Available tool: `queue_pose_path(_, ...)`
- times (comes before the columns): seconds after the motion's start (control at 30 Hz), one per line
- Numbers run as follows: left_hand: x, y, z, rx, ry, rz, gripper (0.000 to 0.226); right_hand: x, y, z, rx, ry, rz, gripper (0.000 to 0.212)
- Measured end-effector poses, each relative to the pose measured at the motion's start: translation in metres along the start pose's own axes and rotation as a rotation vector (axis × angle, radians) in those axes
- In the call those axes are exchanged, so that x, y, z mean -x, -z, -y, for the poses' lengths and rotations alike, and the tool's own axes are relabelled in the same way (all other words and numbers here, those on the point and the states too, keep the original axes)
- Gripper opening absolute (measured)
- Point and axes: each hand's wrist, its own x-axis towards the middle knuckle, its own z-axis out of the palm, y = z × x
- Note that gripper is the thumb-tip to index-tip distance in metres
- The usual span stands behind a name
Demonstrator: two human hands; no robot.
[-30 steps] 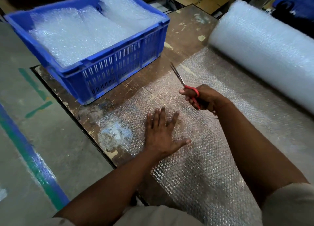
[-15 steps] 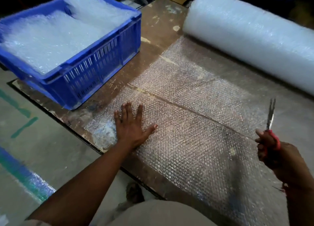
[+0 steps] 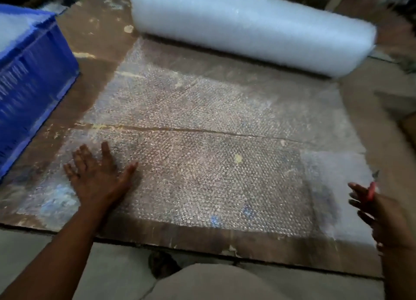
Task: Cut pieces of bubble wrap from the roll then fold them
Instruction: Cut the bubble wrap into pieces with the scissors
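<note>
A big white bubble wrap roll [image 3: 252, 27] lies across the back of the wooden board. Its unrolled sheet [image 3: 202, 101] reaches toward me, and a cut line runs straight across it. The near cut piece [image 3: 213, 182] lies flat on the board. My left hand [image 3: 99, 178] presses flat on the piece's left end, fingers spread. My right hand [image 3: 380, 212] hovers at the piece's right edge and holds red-handled scissors [image 3: 372, 187], blades pointing up and away.
A blue crate [image 3: 33, 74] with bubble wrap pieces inside stands at the left on the worn wooden board [image 3: 94, 38]. Grey floor lies in front of the board's near edge. My knee shows at the bottom middle.
My right hand with the scissors has travelled from the sheet's left part to its right edge. A cut line now spans the sheet. My left hand stayed pressed down; my view swung right.
</note>
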Motion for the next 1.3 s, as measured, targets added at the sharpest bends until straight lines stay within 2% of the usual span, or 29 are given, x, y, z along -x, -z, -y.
queue_pose_path(0.07, 0.009, 0.002, -0.028, -0.003, -0.036, -0.006, 0.114, 0.011, 0.006, 0.022, 0.079, 0.056, 0.042, 0.106)
queue_pose_path(0.1, 0.015, 0.001, -0.047, -0.004, -0.065, -0.011, 0.114, 0.012, 0.017, 0.025, 0.147, 0.030, -0.003, 0.091)
queue_pose_path(0.23, 0.054, -0.015, -0.133, 0.051, -0.264, -0.005, 0.109, -0.015, 0.042, -0.007, 0.267, 0.132, -0.191, 0.024)
queue_pose_path(0.3, 0.076, -0.025, -0.175, 0.053, -0.374, -0.003, 0.109, -0.029, 0.048, -0.024, 0.450, 0.165, -0.208, 0.024)
queue_pose_path(0.37, 0.095, -0.035, -0.215, 0.032, -0.461, 0.010, 0.107, -0.045, 0.057, -0.039, 0.477, 0.180, -0.237, 0.023)
queue_pose_path(0.47, 0.118, -0.049, -0.256, 0.000, -0.537, 0.048, 0.105, -0.072, 0.067, -0.065, 0.493, 0.212, -0.222, 0.036)
queue_pose_path(0.53, 0.131, -0.064, -0.273, -0.038, -0.571, 0.076, 0.104, -0.073, 0.073, -0.071, 0.548, 0.262, -0.207, 0.032)
queue_pose_path(0.6, 0.140, -0.077, -0.281, -0.068, -0.570, 0.098, 0.103, -0.065, 0.079, -0.069, 0.601, 0.353, -0.176, 0.022)
queue_pose_path(0.67, 0.141, -0.082, -0.282, -0.074, -0.541, 0.095, 0.104, -0.060, 0.083, -0.071, 0.632, 0.419, -0.136, 0.023)
queue_pose_path(0.9, 0.157, -0.073, -0.283, -0.037, -0.519, 0.082, 0.104, -0.056, 0.101, -0.078, 0.685, 0.424, -0.125, 0.032)
queue_pose_path(1.07, 0.165, -0.071, -0.296, -0.002, -0.547, 0.086, 0.104, -0.050, 0.108, -0.074, 0.693, 0.391, -0.221, 0.044)
queue_pose_path(1.2, 0.166, -0.075, -0.314, 0.005, -0.623, 0.082, 0.104, -0.043, 0.098, -0.069, 0.682, 0.428, -0.223, 0.036)
queue_pose_path(1.3, 0.169, -0.084, -0.320, 0.019, -0.687, 0.084, 0.103, -0.038, 0.092, -0.073, 0.722, 0.451, -0.165, 0.028)
